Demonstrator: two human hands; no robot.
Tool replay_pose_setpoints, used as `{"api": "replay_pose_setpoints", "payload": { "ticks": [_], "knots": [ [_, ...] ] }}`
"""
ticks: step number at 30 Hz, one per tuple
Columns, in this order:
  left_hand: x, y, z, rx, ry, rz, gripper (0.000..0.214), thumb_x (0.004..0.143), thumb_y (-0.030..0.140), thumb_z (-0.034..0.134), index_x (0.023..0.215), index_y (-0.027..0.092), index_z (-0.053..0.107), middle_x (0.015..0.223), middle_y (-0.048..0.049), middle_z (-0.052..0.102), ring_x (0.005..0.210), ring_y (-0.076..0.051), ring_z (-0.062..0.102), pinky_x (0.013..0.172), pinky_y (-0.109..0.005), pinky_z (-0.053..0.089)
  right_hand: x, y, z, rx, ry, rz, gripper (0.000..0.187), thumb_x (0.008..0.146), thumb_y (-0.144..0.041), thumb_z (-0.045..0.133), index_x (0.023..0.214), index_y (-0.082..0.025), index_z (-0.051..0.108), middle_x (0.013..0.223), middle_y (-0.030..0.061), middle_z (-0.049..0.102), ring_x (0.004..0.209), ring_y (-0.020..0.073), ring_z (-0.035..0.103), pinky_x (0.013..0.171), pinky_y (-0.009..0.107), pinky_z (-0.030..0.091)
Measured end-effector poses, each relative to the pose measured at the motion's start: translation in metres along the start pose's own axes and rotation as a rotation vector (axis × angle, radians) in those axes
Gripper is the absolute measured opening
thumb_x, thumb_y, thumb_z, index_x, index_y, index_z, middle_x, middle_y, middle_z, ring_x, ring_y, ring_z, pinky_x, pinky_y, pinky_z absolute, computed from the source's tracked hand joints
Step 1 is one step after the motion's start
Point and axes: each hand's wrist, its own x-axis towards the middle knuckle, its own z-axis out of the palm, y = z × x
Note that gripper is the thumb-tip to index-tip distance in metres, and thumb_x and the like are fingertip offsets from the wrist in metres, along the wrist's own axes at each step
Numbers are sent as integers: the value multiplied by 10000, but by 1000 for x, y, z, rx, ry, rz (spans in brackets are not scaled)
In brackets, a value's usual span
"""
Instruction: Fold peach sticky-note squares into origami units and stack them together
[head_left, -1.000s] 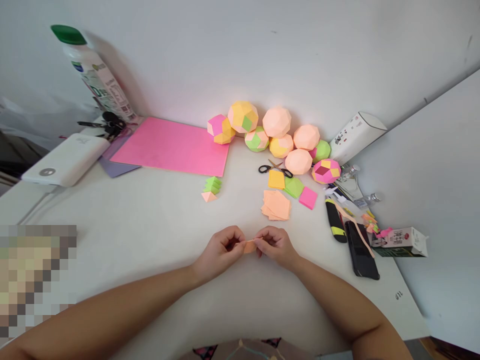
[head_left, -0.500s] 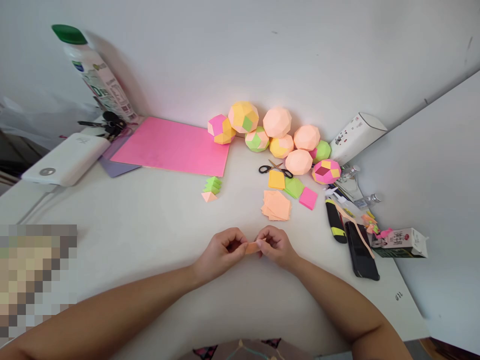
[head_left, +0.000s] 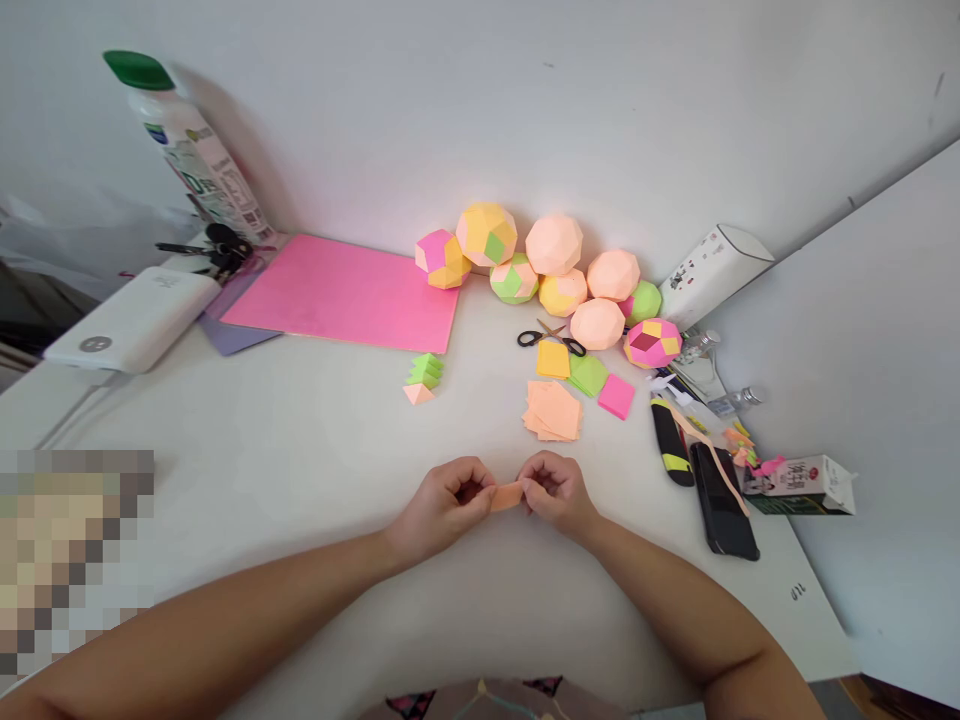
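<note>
Between my two hands is a small folded strip of peach paper (head_left: 507,495), held level just above the table. My left hand (head_left: 448,505) pinches its left end between thumb and fingers. At the other end, my right hand (head_left: 556,492) grips it the same way. Beyond my hands lie a loose stack of peach paper squares (head_left: 553,411) and smaller stacks in yellow (head_left: 553,360), green (head_left: 588,375) and pink (head_left: 616,396). Several folded green and peach paper pieces (head_left: 424,372) sit nested together to the left.
Several faceted paper balls (head_left: 554,245) rest along the wall, with black-handled scissors (head_left: 553,338) before them. A pink sheet (head_left: 345,295), a white power bank (head_left: 135,318) and a bottle (head_left: 202,165) are leftward. A utility knife (head_left: 672,442), phone (head_left: 724,500) and carton (head_left: 802,484) lie rightward.
My right hand has shifted slightly to the right along the strip, and its fingertips now sit at the strip's right end. My left hand has stayed in place.
</note>
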Motion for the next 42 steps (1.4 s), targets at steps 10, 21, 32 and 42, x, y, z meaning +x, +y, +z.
{"api": "replay_pose_setpoints", "payload": {
  "ticks": [10, 21, 32, 42],
  "knots": [
    [1, 0, -1, -163, 20, -73, 166, 775, 305, 521, 685, 168, 495, 611, 35, 440, 527, -78, 363, 476, -198, 310, 5, 4, -4, 173, -5, 23, 208, 795, -368, 588, 795, -171, 520, 582, -23, 556, 464, 87, 518, 439, 210, 426],
    [0, -3, 0, -176, 83, -100, 194, 768, 341, 542, 693, 170, 491, 603, 40, 437, 514, -76, 375, 465, -193, 315, 4, 2, -2, 108, 37, 30, 289, 803, -446, 596, 754, -178, 498, 558, -37, 519, 446, 82, 506, 440, 212, 424],
    [-1, -6, 0, -191, 32, -66, 226, 808, 392, 541, 761, 179, 482, 662, 30, 480, 551, -87, 413, 498, -206, 344, 5, 5, -1, 89, -15, -12, 225, 795, -384, 628, 800, -181, 532, 597, -33, 532, 485, 83, 505, 471, 217, 440],
    [-2, -2, -2, -170, -56, 51, 261, 900, 388, 407, 760, 182, 483, 690, 24, 453, 590, -100, 379, 570, -232, 353, 6, 4, 1, 103, 1, 34, 196, 767, -336, 669, 727, -175, 565, 627, -19, 586, 495, 90, 513, 471, 227, 444]
  ]
}}
